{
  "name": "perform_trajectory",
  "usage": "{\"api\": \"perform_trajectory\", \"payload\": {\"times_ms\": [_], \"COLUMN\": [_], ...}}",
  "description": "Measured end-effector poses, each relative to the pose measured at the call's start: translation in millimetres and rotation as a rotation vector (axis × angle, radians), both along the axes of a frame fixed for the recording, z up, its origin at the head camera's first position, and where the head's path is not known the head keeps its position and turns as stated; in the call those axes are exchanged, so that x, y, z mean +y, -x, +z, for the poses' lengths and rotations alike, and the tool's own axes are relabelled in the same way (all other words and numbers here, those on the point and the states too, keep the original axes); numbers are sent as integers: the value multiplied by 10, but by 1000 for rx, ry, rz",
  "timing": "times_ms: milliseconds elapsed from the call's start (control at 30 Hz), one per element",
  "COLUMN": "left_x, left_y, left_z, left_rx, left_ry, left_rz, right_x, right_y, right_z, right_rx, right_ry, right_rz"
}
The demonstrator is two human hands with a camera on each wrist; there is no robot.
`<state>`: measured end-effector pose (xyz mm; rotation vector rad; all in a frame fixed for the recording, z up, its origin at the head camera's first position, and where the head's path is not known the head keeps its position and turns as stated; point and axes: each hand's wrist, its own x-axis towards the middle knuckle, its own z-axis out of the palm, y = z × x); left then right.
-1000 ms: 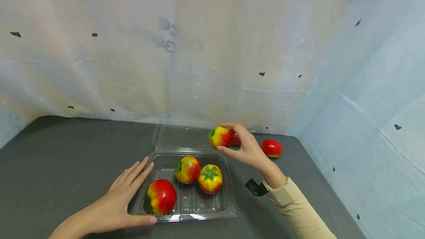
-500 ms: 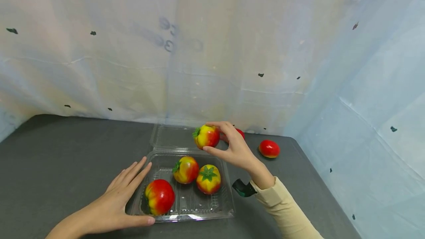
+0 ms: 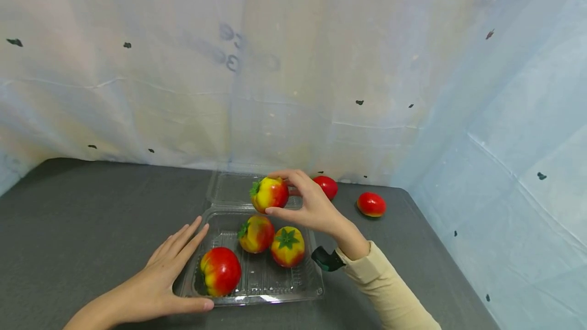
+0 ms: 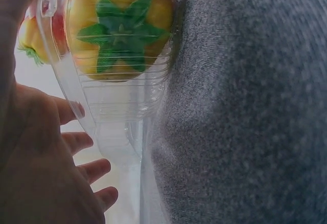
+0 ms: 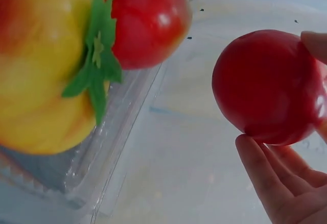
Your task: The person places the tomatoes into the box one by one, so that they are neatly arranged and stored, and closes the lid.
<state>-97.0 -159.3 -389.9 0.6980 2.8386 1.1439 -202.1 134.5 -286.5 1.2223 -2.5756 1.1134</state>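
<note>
In the head view my right hand (image 3: 309, 208) pinches a red-and-yellow tomato (image 3: 269, 194) with a green leafy top. It is held over the back of a clear plastic clamshell box (image 3: 270, 299), near the hinge. The right wrist view shows thumb and fingertips on opposite sides of this held tomato (image 5: 268, 88). Inside the box sit a tomato (image 3: 221, 271) at front left, another (image 3: 257, 234) behind it, and a third (image 3: 288, 246) to the right. My left hand (image 3: 158, 271) rests spread along the box's left side, its thumb near the front rim.
The clear lid (image 3: 234, 190) lies folded back behind the box. Two more red tomatoes lie on the dark grey table (image 3: 91, 218): one (image 3: 326, 186) behind the right hand, one (image 3: 372, 204) farther right. Plastic sheeting (image 3: 293, 65) hangs behind and at right.
My right hand has carried its tomato leftward, from beyond the box's back right corner to above its back middle. A tomato behind it shows more now. The left hand has stayed in place.
</note>
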Motion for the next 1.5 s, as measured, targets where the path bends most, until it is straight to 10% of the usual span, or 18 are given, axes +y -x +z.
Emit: {"api": "perform_trajectory", "payload": {"times_ms": [1500], "left_x": [16], "left_y": [-1], "left_z": [27], "left_rx": [-32], "left_ry": [-1], "left_rz": [14], "right_x": [-459], "right_y": [-40], "right_z": [-67], "right_rx": [-81], "right_ry": [-260], "right_rz": [234]}}
